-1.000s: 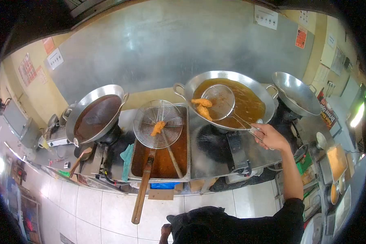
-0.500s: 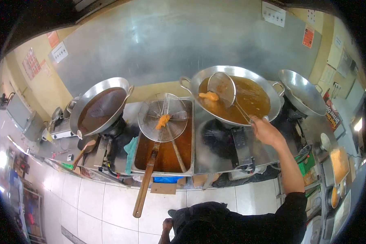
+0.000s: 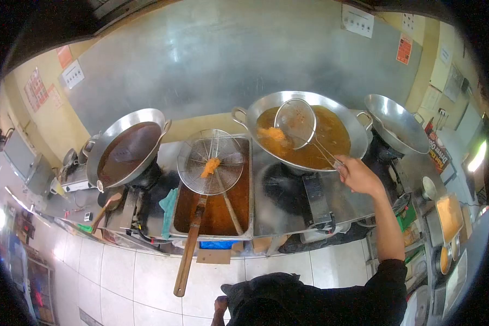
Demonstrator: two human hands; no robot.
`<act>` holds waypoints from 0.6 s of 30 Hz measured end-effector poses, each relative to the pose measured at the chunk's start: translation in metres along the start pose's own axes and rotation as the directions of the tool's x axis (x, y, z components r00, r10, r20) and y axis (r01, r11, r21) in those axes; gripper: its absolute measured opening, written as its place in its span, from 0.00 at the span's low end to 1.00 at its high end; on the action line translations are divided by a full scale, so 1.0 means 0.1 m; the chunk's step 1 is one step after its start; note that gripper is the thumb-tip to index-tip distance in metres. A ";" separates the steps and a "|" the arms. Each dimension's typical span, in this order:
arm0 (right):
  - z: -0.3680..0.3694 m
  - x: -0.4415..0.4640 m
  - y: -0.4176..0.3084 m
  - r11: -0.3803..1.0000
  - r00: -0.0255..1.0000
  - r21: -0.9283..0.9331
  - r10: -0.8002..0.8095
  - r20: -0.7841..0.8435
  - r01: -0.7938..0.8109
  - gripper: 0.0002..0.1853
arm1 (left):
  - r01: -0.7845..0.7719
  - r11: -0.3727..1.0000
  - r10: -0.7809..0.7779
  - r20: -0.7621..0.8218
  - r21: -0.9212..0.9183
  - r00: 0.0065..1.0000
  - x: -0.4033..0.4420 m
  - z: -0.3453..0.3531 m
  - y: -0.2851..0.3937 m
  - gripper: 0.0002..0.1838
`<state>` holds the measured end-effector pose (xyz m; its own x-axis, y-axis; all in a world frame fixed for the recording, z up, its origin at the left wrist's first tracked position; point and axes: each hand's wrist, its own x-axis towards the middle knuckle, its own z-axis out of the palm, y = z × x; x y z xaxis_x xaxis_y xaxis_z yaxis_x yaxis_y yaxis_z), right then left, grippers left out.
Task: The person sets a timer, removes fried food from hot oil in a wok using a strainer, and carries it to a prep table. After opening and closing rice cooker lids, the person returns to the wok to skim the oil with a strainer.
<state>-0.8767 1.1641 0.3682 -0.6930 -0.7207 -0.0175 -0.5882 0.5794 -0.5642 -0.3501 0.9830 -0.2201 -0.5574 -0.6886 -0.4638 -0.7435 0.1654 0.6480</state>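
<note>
My right hand [image 3: 357,175] is closed around the handle of a round wire-mesh strainer [image 3: 295,120]. The strainer is tilted over a wide metal wok [image 3: 364,133] of brown frying oil [image 3: 331,130]. At its left side, an orange fried piece [image 3: 274,133], perhaps chicken, sits in the oil. Low beside my body, my left hand [image 3: 220,304] has curled fingers with nothing visible in them. Further left, a large wire skimmer [image 3: 231,182] with a long wooden handle [image 3: 186,266] rests across a rectangular metal pan [image 3: 249,179], holding another fried piece [image 3: 210,167].
A second wok [image 3: 146,116] with dark oil stands on the left, and another wok [image 3: 405,136] on the right. A stick [image 3: 231,209] leans in the rectangular pan. A teal cloth [image 3: 168,209] hangs at the counter edge. An orange-filled tray [image 3: 449,217] is at far right.
The strainer has tilted a little, and the fried piece beside it has shifted and sits lower in the oil. The whole view has swung slightly. My right hand keeps its hold.
</note>
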 end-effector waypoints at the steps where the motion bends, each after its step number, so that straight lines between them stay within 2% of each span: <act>1: -0.01 -0.01 0.00 1.000 1.000 0.001 0.006 -0.003 -0.006 0.20 | 0.030 1.000 -0.030 0.033 0.000 0.999 0.00 -0.03 0.07 0.19; 3: -0.02 -0.04 0.00 1.000 1.000 0.017 0.026 0.015 -0.026 0.20 | 0.058 0.998 -0.058 0.071 0.004 0.996 0.02 -0.01 0.06 0.19; 5: -0.01 -0.06 0.05 1.000 1.000 0.020 0.019 0.002 -0.019 0.20 | -0.076 0.981 0.072 0.030 0.180 0.997 0.05 0.02 0.06 0.18; 9: -0.01 -0.11 0.05 0.999 1.000 0.028 0.016 0.013 -0.017 0.21 | -0.012 0.998 0.009 0.051 0.055 0.999 0.05 -0.01 0.09 0.17; 11: -0.04 -0.14 -0.01 0.997 0.998 0.057 0.043 0.040 -0.045 0.21 | -0.140 0.949 0.111 0.116 0.284 0.987 0.03 -0.06 0.17 0.17; 12: -0.04 -0.15 -0.02 0.994 0.995 0.084 0.069 0.067 -0.074 0.21 | -0.143 0.948 0.114 0.118 0.284 0.987 0.00 -0.08 0.20 0.17; 14: -0.04 -0.17 -0.01 0.985 0.992 0.140 0.094 0.080 -0.105 0.21 | -0.005 0.991 -0.008 0.095 0.134 0.995 -0.01 -0.09 0.24 0.18; 16: -0.02 -0.18 0.04 0.971 0.989 0.199 0.118 0.092 -0.134 0.21 | -0.021 0.986 0.004 0.102 0.168 0.995 0.01 -0.07 0.25 0.17; 18: 0.00 -0.15 0.11 0.950 0.983 0.273 0.115 0.145 -0.152 0.14 | -0.036 0.979 0.015 0.104 0.202 0.994 0.04 -0.06 0.20 0.17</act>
<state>-0.8725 1.1812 0.3621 -0.6885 -0.6966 -0.2017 -0.3402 0.5559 -0.7584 -0.3651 0.9793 -0.2048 -0.6036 -0.6090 -0.5146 -0.7826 0.3293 0.5283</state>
